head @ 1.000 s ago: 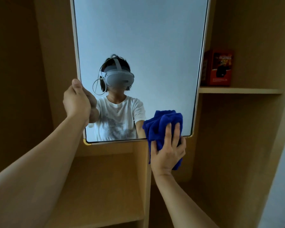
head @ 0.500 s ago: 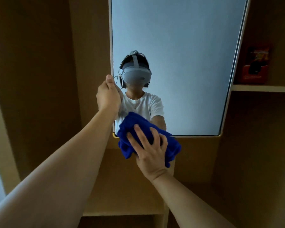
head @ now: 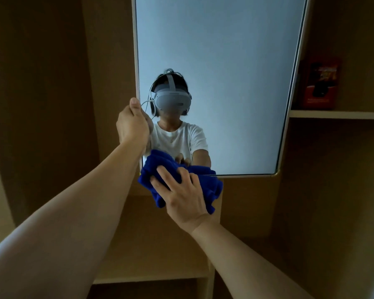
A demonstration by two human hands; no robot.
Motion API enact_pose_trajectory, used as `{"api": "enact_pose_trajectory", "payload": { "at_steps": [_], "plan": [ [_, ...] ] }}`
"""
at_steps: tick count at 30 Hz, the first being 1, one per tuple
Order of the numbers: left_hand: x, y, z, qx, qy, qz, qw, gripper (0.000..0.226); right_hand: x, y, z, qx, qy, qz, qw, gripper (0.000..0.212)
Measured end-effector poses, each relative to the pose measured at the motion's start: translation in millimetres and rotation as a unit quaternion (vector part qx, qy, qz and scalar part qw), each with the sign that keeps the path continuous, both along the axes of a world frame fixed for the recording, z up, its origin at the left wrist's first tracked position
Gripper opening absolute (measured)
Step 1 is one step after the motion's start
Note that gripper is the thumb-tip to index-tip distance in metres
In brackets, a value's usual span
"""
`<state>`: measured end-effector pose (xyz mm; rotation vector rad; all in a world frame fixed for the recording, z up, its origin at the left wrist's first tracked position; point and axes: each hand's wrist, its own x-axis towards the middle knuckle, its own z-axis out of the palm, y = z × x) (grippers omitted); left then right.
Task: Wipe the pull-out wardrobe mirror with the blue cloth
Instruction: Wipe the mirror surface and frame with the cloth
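The pull-out mirror (head: pixel 225 61) hangs upright in a thin pale frame in front of the wooden wardrobe and reflects a person with a headset and white shirt. My left hand (head: pixel 132 124) grips the mirror's left edge, thumb up along the frame. My right hand (head: pixel 181 195) presses the bunched blue cloth (head: pixel 209 184) with spread fingers against the mirror's lower left corner, over the bottom edge. The cloth hides that corner.
A wooden shelf (head: pixel 337 114) at the right carries a red box (head: pixel 320 85) just behind the mirror's right edge. A lower wooden shelf (head: pixel 151 277) and a vertical divider (head: pixel 212 277) lie beneath the mirror. Dark wardrobe panels stand at both sides.
My right hand has slid the blue cloth from the mirror's bottom right toward its lower left corner. My view shifted, so the mirror sits further right. My left hand keeps its grip.
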<state>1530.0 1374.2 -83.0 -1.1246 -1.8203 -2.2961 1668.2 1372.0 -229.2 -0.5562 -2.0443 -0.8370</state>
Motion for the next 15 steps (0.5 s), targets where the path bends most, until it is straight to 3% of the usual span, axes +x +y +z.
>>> {"api": "enact_pose_trajectory", "payload": {
  "at_steps": [6,15],
  "plan": [
    [-3.3,0.8,0.8,-0.006,0.004,0.008,1.000,0.044,36.0,17.2,-5.1,0.004,0.037,-0.032,0.999,0.042],
    [-0.6,0.3,-0.7,0.005,0.005,0.016,1.000,0.043,89.2,39.8,-15.8,0.043,0.096,-0.089,0.991,0.054]
  ]
}}
